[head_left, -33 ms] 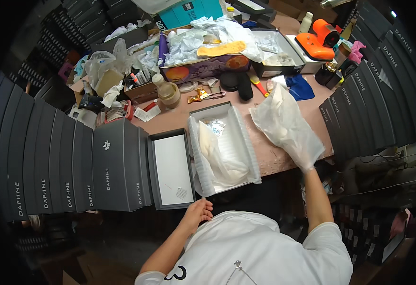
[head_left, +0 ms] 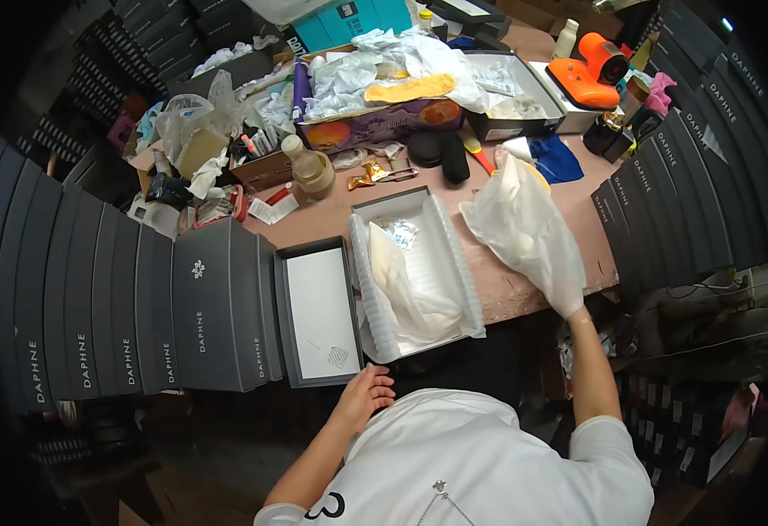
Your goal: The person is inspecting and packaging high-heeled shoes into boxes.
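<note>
My right hand is pushed up to the wrist inside a whitish, translucent bag (head_left: 529,232) on the right of the table; its fingers are hidden. Whether the bag holds anything else cannot be seen. A yellowish edge (head_left: 537,175) shows at the bag's far end. Left of it lies an open shoe box (head_left: 388,206) lined with ribbed white foam (head_left: 454,254). Inside are an off-white wrapped item (head_left: 410,294) and a small silvery packet (head_left: 401,232). My left hand (head_left: 366,399) is empty, its fingers loosely bent and apart, near the front corner of a dark box lid (head_left: 318,379) with a white inside.
Stacks of dark shoe boxes stand at left (head_left: 213,307) and right (head_left: 691,193). Along the back are a carton (head_left: 393,127) of crumpled paper, a glass bottle (head_left: 314,175), a black brush (head_left: 454,162), a blue cloth (head_left: 557,160) and an orange device (head_left: 581,83).
My right hand and the bag have shifted slightly, and a yellowish edge now shows at the bag's far end. My left hand has hardly moved.
</note>
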